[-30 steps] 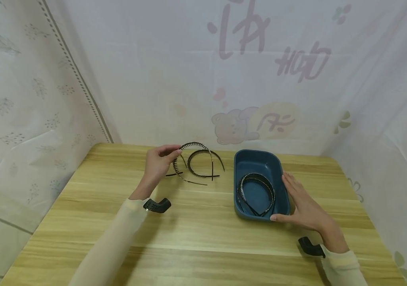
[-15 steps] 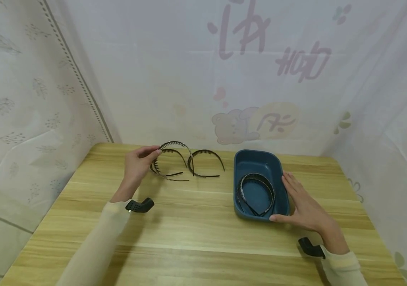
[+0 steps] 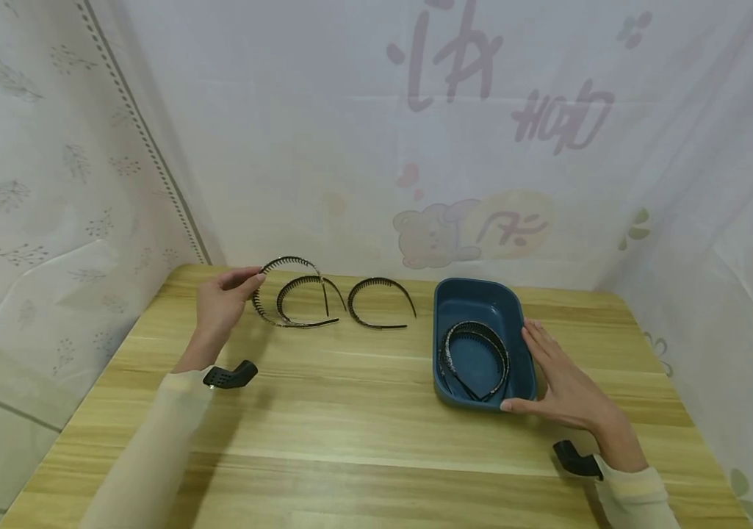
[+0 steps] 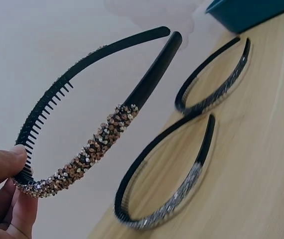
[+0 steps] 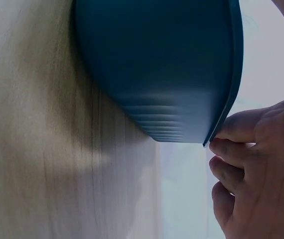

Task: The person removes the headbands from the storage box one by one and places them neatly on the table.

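Observation:
In the head view my left hand (image 3: pixel 219 308) pinches a headband (image 3: pixel 289 260) between thumb and fingers at its curve, above the table's back left. The left wrist view shows this headband (image 4: pixel 99 149) with rose-gold beads outside, black comb teeth inside and black plain ends. Below and beside it lie two dark headbands, the nearer (image 4: pixel 169 204) and the farther (image 4: pixel 212 99), both with silvery glitter. My right hand (image 3: pixel 571 389) rests on the blue bin (image 3: pixel 438 353), fairly straight fingers along its right rim and thumb at the near corner. Stacked dark glittery headbands (image 3: pixel 449 349) sit inside it.
The wooden table (image 3: pixel 350 441) ends at the back against a pale printed cloth (image 3: pixel 283 147). Cloth also hangs at the left and right sides. The bin stands to the right of the loose headbands.
My left hand has carried the pinched headband leftward, from over the right loose headband to over the left one. My right hand and the bin have stayed in place.

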Tool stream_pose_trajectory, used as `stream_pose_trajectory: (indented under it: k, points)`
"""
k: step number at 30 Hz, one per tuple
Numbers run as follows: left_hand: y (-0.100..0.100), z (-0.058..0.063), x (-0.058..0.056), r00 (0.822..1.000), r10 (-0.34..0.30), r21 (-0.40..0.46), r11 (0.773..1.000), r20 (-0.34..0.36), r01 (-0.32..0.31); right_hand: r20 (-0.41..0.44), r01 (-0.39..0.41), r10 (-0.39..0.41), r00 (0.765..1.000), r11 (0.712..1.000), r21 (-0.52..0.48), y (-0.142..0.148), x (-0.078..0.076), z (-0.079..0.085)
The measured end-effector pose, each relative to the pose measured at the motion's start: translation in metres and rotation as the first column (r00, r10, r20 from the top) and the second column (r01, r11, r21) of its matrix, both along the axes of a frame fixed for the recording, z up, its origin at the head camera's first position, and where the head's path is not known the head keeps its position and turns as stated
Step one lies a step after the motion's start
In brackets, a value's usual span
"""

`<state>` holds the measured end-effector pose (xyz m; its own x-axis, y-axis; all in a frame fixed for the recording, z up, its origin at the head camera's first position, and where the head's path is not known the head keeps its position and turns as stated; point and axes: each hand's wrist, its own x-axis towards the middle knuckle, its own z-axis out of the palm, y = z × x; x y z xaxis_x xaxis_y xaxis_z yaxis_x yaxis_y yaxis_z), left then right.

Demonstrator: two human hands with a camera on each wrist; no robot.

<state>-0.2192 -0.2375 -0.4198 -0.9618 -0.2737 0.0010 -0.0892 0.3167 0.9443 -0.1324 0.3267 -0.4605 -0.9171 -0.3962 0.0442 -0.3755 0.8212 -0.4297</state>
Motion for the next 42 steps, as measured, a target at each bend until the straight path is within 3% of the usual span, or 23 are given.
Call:
stream_pose_trajectory:
  k: [10, 17, 26, 36, 42]
  points:
    - [-0.030, -0.001, -0.004, 0.994, 0.110, 0.065, 0.992, 0.011, -0.110, 0.015, 0.001, -0.001, 1.000, 1.000, -0.019, -0.001, -0.002, 0.001]
    - [-0.046, -0.007, -0.005, 0.983, 0.177, 0.042, 0.983, 0.039, -0.179, 0.031, 0.010, -0.009, 0.999, 1.000, -0.015, -0.001, 0.001, 0.000]
    - [-0.067, -0.017, -0.004, 0.950, 0.297, -0.013, 0.955, 0.096, -0.297, 0.029, 0.006, -0.005, 1.000, 1.000, -0.023, -0.001, 0.000, -0.001]
    - [-0.082, -0.030, -0.012, 0.897, 0.416, -0.070, 0.909, 0.151, -0.410, 0.027, 0.002, -0.002, 1.000, 1.000, -0.029, 0.000, 0.000, -0.001]
    - [-0.082, -0.039, -0.020, 0.882, 0.460, -0.115, 0.886, 0.106, -0.449, 0.032, 0.004, -0.003, 0.999, 1.000, -0.028, -0.001, 0.001, -0.001]
